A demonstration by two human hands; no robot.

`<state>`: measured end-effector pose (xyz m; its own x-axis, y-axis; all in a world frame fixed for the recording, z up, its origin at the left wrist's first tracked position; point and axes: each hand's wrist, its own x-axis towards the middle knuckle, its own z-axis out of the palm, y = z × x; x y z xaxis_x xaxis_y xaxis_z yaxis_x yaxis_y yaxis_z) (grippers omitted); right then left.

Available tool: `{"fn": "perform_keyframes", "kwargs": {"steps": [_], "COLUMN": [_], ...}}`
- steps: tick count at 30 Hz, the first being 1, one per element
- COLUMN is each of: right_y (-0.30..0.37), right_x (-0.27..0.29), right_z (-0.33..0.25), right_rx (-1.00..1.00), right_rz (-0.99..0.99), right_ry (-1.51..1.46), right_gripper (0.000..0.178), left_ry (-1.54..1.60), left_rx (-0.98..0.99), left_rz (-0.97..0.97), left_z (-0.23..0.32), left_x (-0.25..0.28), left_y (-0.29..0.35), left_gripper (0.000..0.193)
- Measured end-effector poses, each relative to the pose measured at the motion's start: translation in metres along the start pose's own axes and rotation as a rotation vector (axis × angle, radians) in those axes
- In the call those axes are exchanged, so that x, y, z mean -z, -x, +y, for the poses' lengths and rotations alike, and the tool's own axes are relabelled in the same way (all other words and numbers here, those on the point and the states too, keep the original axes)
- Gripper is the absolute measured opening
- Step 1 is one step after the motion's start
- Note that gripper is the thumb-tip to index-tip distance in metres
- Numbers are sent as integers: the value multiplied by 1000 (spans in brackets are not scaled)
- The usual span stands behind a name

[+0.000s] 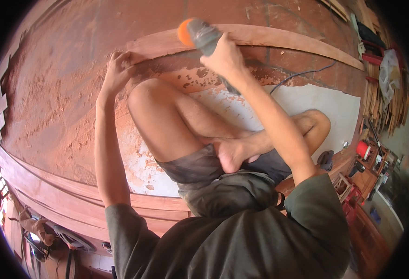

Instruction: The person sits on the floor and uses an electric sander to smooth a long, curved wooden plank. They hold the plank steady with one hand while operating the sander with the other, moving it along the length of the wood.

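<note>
My right hand (225,58) is wrapped round a dark angle grinder (205,38), which is slightly blurred. Its orange disc (185,32) is at the upper edge of a long, gently curved wooden plank (279,38); whether it touches the wood I cannot tell. At the plank's left end, my left hand (117,73) grips the near edge with bent fingers. The plank lies crosswise beyond my knees, on a surface covered in reddish dust.
I sit cross-legged on a pale sheet (334,104) partly covered with dust. A dark cord (302,73) runs off to the right. Long boards (69,197) lie behind me at left. Stacked wood strips (374,100), a clear plastic bag (389,74) and a red spool (363,149) are at right.
</note>
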<state>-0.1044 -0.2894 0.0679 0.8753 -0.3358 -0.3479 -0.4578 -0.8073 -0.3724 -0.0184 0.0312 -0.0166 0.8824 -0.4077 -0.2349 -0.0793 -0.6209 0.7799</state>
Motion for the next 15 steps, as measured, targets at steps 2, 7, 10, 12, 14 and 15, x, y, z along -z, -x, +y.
{"fn": "perform_keyframes", "kwargs": {"steps": [2, 7, 10, 12, 14, 15], "right_y": [-19, -15, -6, -16, -26, -31], "right_x": [3, -10, -18, -8, -3, -1], "right_z": [-3, -15, -13, -23, -24, -22], "right_rx": [-4, 36, 115, 85, 51, 38], "right_rz": [85, 19, -48, -48, -26, -9], "right_ry": [-27, -16, 55, 22, 0, -8], "right_gripper": [75, 77, 89, 93, 92, 89], "left_ry": [27, -51, -56, 3, 68, 99], "left_rx": [14, 21, 16, 0, 23, 30], "left_rz": [3, 1, -11, 11, 8, 11], "left_z": [7, 7, 7, 4, 9, 14], "left_x": [-2, -2, 1, 3, -3, -4], "left_y": [1, 2, -1, 3, 5, 4], "left_gripper": [63, 65, 64, 64, 63, 63]}}
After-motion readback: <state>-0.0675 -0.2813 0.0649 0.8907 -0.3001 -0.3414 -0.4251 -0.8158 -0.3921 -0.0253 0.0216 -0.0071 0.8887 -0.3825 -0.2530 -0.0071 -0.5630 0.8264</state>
